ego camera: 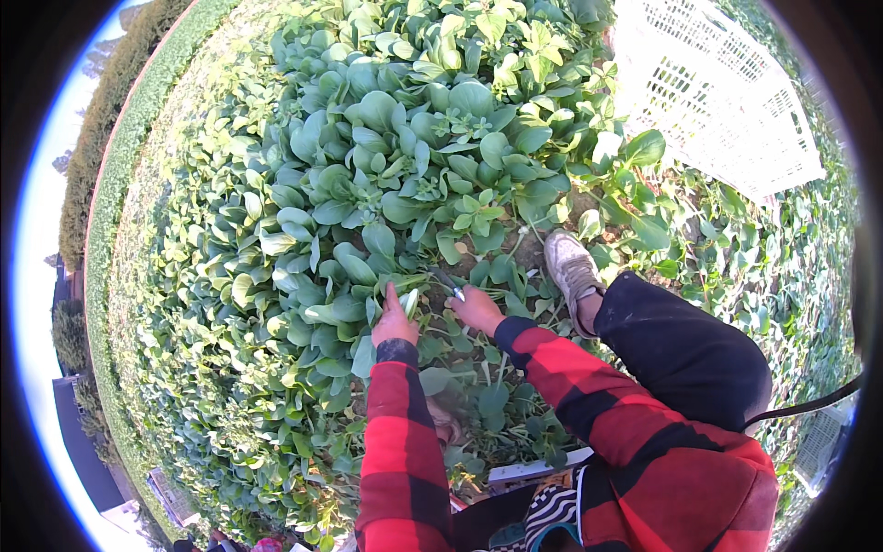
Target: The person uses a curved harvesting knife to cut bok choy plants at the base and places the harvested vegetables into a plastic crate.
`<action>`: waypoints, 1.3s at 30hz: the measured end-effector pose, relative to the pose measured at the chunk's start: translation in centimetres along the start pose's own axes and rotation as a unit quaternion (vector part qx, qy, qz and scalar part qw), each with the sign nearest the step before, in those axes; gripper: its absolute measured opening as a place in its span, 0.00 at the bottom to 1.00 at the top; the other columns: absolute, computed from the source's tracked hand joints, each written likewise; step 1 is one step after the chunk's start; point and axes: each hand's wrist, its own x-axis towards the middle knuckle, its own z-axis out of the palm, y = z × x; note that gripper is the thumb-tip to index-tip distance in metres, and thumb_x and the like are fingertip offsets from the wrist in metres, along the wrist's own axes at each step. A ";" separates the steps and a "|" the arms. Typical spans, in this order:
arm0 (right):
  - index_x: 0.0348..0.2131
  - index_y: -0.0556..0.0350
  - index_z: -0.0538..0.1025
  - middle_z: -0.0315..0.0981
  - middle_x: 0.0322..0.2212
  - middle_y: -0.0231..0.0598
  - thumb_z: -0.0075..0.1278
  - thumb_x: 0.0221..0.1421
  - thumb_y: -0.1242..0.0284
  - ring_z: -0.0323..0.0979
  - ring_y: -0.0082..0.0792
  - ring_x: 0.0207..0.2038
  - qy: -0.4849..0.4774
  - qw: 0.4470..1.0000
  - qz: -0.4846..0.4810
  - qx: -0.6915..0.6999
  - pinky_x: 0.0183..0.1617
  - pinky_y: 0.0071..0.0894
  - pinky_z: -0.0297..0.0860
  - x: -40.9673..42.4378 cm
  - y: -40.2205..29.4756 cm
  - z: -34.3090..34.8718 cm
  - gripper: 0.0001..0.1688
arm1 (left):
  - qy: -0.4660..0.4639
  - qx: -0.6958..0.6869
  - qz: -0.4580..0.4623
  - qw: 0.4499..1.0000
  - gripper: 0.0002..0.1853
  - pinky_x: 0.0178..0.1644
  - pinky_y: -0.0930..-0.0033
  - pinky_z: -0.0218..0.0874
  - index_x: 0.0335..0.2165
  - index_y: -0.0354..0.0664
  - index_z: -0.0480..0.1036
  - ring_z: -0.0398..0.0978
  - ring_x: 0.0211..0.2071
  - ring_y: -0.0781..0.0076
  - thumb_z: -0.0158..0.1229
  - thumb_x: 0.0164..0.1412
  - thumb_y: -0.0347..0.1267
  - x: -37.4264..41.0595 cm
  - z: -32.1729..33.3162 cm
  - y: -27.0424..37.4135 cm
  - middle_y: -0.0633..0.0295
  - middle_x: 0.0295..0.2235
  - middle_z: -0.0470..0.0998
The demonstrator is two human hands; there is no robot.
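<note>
My left hand holds a leafy green plant, its thumb and fingers around the leaves near the stem. To its right, my right hand grips a knife by its handle, with the dark blade pointing up and left beside the plant's base. Dense leafy greens, bok choy by their look, stand in front of and to the left of both hands. Cut or loose leaves lie on the soil below my right hand.
A white plastic crate stands at the upper right, another crate at the lower right. My shoe rests on soil right of the knife. A white-edged box is near my body. Part of another person shows at the bottom edge.
</note>
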 end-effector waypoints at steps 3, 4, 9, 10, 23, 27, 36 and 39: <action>0.31 0.65 0.68 0.71 0.24 0.52 0.47 0.49 0.63 0.70 0.51 0.29 -0.007 0.998 -0.018 -0.056 0.34 0.43 0.65 0.2 -0.4 -0.2 0.20 | 0.007 0.010 0.007 1.000 0.52 0.37 0.59 0.65 0.58 0.49 0.37 0.73 0.37 0.59 0.62 0.40 0.33 0.2 0.3 -0.3 0.56 0.48 0.66; 0.31 0.64 0.68 0.71 0.25 0.53 0.46 0.50 0.63 0.71 0.51 0.31 -0.014 0.997 -0.021 -0.068 0.35 0.43 0.65 0.3 -0.6 -0.3 0.19 | 0.007 0.007 0.009 1.000 0.52 0.37 0.59 0.65 0.58 0.49 0.37 0.73 0.37 0.58 0.62 0.40 0.33 0.2 0.4 -0.4 0.56 0.47 0.66; 0.32 0.65 0.68 0.71 0.26 0.55 0.46 0.49 0.66 0.71 0.52 0.31 -0.052 0.995 -0.042 -0.069 0.37 0.45 0.65 0.4 -0.5 -1.2 0.17 | 0.014 -0.003 0.018 1.000 0.51 0.38 0.58 0.65 0.57 0.49 0.37 0.73 0.36 0.56 0.62 0.40 0.33 0.0 0.3 -0.4 0.54 0.47 0.66; 0.32 0.66 0.68 0.71 0.26 0.56 0.45 0.49 0.66 0.70 0.53 0.31 -0.054 0.995 -0.049 -0.067 0.36 0.45 0.65 0.2 -0.3 -1.4 0.17 | 0.014 -0.023 0.016 1.000 0.50 0.39 0.57 0.65 0.57 0.49 0.39 0.73 0.37 0.54 0.61 0.39 0.33 -0.1 0.3 -0.3 0.53 0.47 0.66; 0.34 0.57 0.66 0.60 0.14 0.30 0.49 0.50 0.63 0.60 0.23 0.13 -0.034 0.952 0.019 0.303 0.15 0.26 0.59 0.5 -1.7 -1.6 0.17 | 0.003 -0.338 0.016 0.941 0.45 0.48 0.65 0.59 0.53 0.42 0.54 0.70 0.44 0.56 0.64 0.34 0.36 -2.0 0.8 -2.9 0.49 0.42 0.71; 0.35 0.56 0.63 0.58 0.14 0.30 0.48 0.51 0.62 0.58 0.22 0.10 -0.104 0.933 0.061 0.340 0.09 0.21 0.54 1.5 -3.4 -0.8 0.19 | -0.005 -0.387 0.005 0.922 0.43 0.46 0.69 0.59 0.52 0.36 0.55 0.70 0.41 0.65 0.65 0.35 0.31 -2.2 0.8 -4.4 0.54 0.42 0.70; 0.31 0.56 0.64 0.60 0.15 0.31 0.49 0.51 0.63 0.58 0.21 0.10 -0.101 0.863 0.129 0.478 0.09 0.23 0.55 -0.8 -4.3 1.2 0.17 | -0.072 -0.472 0.014 0.879 0.41 0.45 0.73 0.59 0.52 0.35 0.55 0.69 0.40 0.73 0.64 0.38 0.30 -4.3 -2.8 -5.4 0.59 0.42 0.69; 0.29 0.58 0.65 0.65 0.16 0.33 0.52 0.49 0.66 0.58 0.21 0.09 -0.061 0.870 0.109 0.478 0.08 0.21 0.55 -3.1 -4.2 0.1 0.15 | -0.056 -0.375 0.068 0.923 0.42 0.45 0.69 0.61 0.53 0.40 0.54 0.71 0.41 0.67 0.64 0.38 0.32 -6.6 -5.4 -4.8 0.56 0.40 0.71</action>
